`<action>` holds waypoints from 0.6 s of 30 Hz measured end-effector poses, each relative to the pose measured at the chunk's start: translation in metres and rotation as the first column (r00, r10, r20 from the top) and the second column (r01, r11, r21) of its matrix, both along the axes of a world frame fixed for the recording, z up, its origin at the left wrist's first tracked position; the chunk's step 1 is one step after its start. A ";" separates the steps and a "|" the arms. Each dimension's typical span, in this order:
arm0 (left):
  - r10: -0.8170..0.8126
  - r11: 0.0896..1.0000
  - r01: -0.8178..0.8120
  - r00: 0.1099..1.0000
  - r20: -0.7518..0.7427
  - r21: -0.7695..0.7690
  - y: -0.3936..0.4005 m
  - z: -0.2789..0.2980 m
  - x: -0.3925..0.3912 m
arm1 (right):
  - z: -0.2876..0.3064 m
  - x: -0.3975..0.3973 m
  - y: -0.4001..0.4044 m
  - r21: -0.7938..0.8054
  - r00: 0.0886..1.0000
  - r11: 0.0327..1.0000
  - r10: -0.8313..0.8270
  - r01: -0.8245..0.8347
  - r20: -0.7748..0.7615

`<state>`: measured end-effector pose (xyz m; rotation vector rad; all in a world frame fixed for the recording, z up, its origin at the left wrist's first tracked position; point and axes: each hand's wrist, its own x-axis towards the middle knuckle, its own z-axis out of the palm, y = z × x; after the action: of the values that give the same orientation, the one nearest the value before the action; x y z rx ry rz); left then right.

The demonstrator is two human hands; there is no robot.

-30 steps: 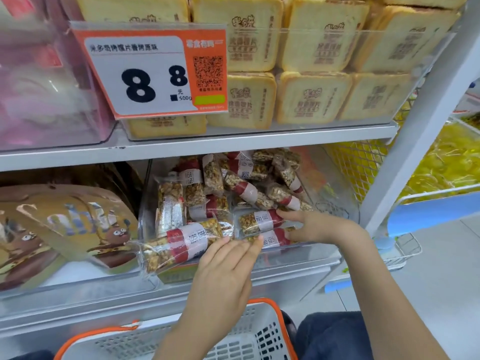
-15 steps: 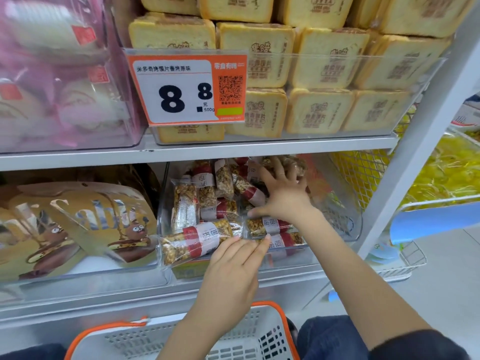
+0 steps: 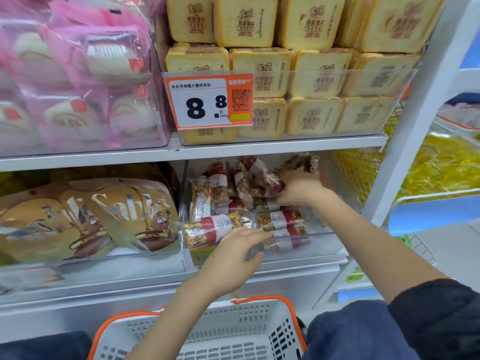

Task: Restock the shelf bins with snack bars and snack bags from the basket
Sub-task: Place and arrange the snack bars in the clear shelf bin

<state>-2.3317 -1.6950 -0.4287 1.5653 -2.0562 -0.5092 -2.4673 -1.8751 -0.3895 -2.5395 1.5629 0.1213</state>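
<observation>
On the lower shelf, flat brown snack bags (image 3: 85,214) are lying in the left bin, apart from the work. To their right, the clear bin (image 3: 319,242) is holding snack bars piled at mixed angles. The left hand (image 3: 233,255) is reaching over the bin's front lip, fingers fairly straight and resting on a front bar (image 3: 210,228), gripping nothing that I can see. The right hand (image 3: 301,190) is working deeper in the pile, fingers curled around wrapped bars (image 3: 262,180); how many it is holding cannot be told. The bars appear light, with slick crinkly wrappers and brittle filling, so holding them gently across the middle seems advisable. The white basket (image 3: 293,320) is sitting below, its visible part showing no stock.
</observation>
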 end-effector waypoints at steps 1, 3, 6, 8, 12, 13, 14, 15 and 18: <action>-0.004 1.000 0.005 0.999 -0.048 0.022 -0.001 0.005 0.002 | 0.004 -0.012 0.009 0.035 0.999 0.999 0.036 -0.035 -0.018; 0.009 1.000 -0.007 0.995 -0.095 0.028 -0.006 0.016 0.005 | 0.008 -0.033 0.021 0.114 0.986 0.987 0.124 -0.110 -0.116; 0.061 0.998 -0.061 0.992 -0.111 0.006 -0.025 0.035 0.007 | 0.022 -0.053 0.035 0.394 0.970 0.889 0.185 -0.233 0.156; 0.100 0.995 -0.100 0.991 -0.091 -0.004 -0.040 0.045 0.007 | 0.029 -0.060 0.032 0.454 0.903 0.844 0.077 -0.285 0.424; 0.122 0.992 -0.125 0.990 0.071 0.036 -0.077 0.052 0.009 | 0.009 -0.055 -0.005 0.031 0.932 0.999 0.027 -0.041 0.362; 0.120 0.990 -0.128 0.985 0.121 0.059 -0.089 0.052 0.010 | 0.003 -0.049 -0.015 -0.033 0.972 0.999 0.047 -0.040 0.232; 0.132 0.987 -0.145 0.978 0.165 0.072 -0.101 0.051 0.011 | -0.003 -0.042 -0.024 -0.072 0.991 0.995 0.078 -0.071 0.112; 0.153 0.981 -0.176 0.964 0.217 0.087 -0.114 0.049 0.011 | -0.007 -0.034 -0.031 -0.101 0.994 0.989 0.107 -0.106 0.007; 0.173 0.970 -0.219 0.926 0.336 0.105 -0.159 0.035 0.018 | -0.019 -0.018 -0.052 -0.217 0.966 0.963 0.111 -0.163 -0.232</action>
<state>-2.3136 -1.8545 -0.3937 2.0317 -2.0993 -0.3441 -2.4855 -1.9275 -0.4082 -2.9079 1.5538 0.2539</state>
